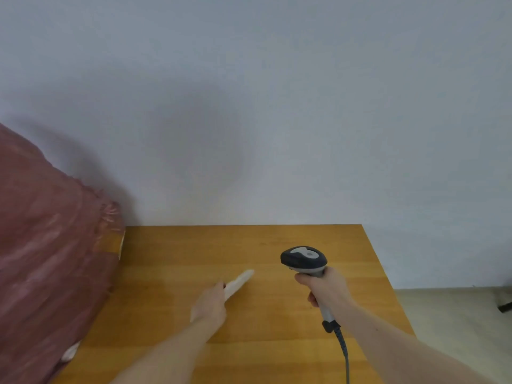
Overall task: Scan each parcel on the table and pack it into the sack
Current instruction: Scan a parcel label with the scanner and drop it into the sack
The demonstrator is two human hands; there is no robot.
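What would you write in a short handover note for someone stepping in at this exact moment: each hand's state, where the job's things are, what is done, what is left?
Left hand: grips a flat white parcel by one end, over the table; the image is blurred there.
Right hand: holds the scanner upright by its handle, cable trailing toward the near edge.
Red sack: at the table's left edge, bulging.
Done: no other parcel shows on the table.
Left: whether this parcel is scanned cannot be told; scan it if needed, then pack it into the sack.

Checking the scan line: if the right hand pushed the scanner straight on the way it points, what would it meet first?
Likely nothing: the right hand aims the barcode scanner over bare table towards the wall; depth uncertain.
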